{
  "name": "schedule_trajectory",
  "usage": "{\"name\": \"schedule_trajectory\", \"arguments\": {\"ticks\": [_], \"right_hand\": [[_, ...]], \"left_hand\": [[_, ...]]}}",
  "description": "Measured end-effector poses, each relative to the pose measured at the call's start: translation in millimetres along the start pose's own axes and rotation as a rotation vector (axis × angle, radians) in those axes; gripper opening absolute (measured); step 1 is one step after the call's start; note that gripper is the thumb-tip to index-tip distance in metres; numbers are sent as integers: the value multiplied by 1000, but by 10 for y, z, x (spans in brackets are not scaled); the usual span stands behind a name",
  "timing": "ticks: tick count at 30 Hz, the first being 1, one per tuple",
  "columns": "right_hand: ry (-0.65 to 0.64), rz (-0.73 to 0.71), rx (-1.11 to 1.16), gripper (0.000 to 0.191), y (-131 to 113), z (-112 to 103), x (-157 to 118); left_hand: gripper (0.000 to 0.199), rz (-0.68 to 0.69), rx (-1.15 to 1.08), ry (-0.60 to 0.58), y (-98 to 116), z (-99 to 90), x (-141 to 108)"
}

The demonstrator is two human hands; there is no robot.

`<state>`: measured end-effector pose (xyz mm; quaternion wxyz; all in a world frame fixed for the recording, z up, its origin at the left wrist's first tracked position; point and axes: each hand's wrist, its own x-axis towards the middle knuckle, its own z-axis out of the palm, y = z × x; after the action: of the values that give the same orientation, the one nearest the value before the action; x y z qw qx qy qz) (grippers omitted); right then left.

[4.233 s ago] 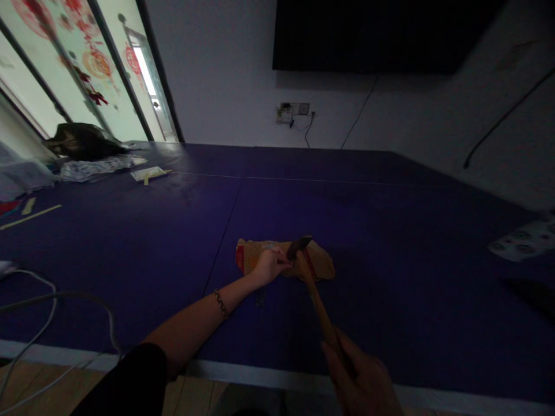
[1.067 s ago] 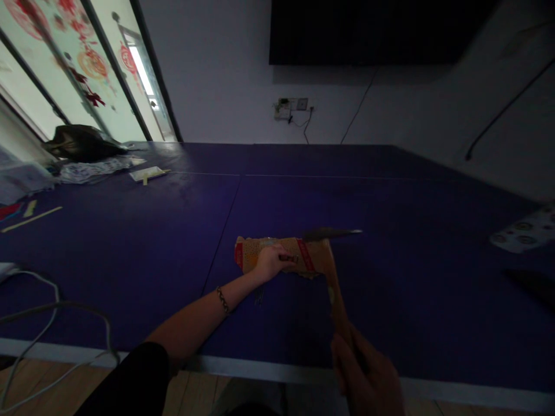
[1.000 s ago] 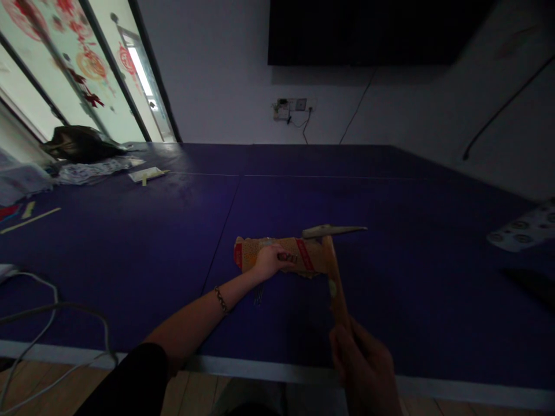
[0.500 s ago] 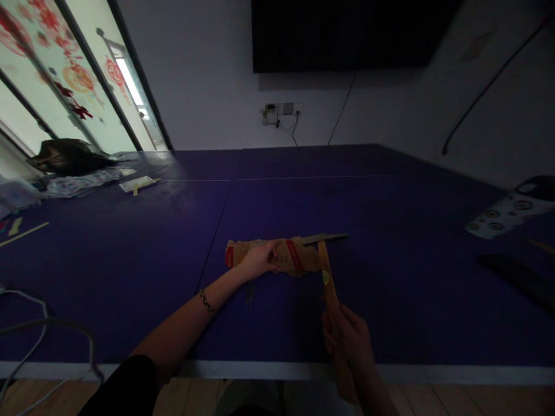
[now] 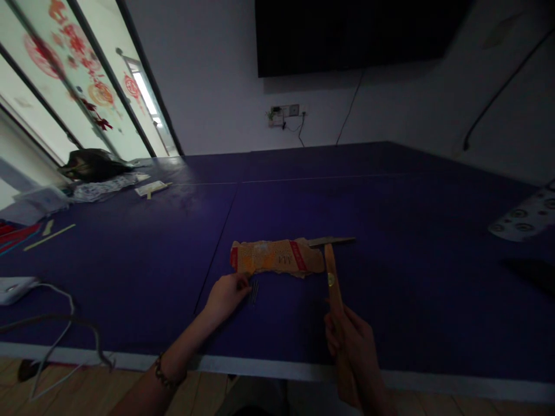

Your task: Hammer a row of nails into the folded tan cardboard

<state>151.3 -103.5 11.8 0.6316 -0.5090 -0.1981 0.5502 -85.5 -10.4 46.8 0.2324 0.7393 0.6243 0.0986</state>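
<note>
A flattened piece of brown cardboard (image 5: 277,257) with red bands lies on the purple tabletop. Just in front of its left part, several thin metal nails (image 5: 254,292) lie side by side. My left hand (image 5: 228,294) is down at these nails, its fingers curled together at their left side; whether a nail is between the fingertips is too small to tell. My right hand (image 5: 353,341) is wrapped round the wooden handle of a hammer (image 5: 333,277). The hammer's slim metal head is at the far end, beside the cardboard's right edge.
A white power strip (image 5: 17,290) with cables lies at the left. Further back are a dark bag (image 5: 95,164) and plastic packaging (image 5: 104,188). A white patterned object (image 5: 520,219) and a dark flat object (image 5: 529,274) are at the right. The table's front edge (image 5: 260,365) is near me.
My left hand has moved off the cardboard, toward me and left, down to the nails. My right hand still holds the hammer in about the same place. The view has shifted slightly.
</note>
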Motion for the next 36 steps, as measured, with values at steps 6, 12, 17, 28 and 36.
{"name": "schedule_trajectory", "arguments": {"ticks": [6, 12, 17, 28, 36], "right_hand": [[-6, -12, 7, 48, 25, -13, 25], [-3, -16, 16, 45, 17, 1, 11], [-16, -23, 5, 46, 24, -8, 22], [3, -6, -6, 49, 34, -10, 34], [-51, -123, -317, 41, 91, 47, -37]], "left_hand": [[8, -87, 11, 11, -1, 145, -95], [9, -91, 25, -13, -132, 111, -84], [9, -100, 84, -31, -80, 66, -119], [14, -111, 260, -51, 81, -19, -250], [15, 132, -400, 43, -24, -227, 75]]}}
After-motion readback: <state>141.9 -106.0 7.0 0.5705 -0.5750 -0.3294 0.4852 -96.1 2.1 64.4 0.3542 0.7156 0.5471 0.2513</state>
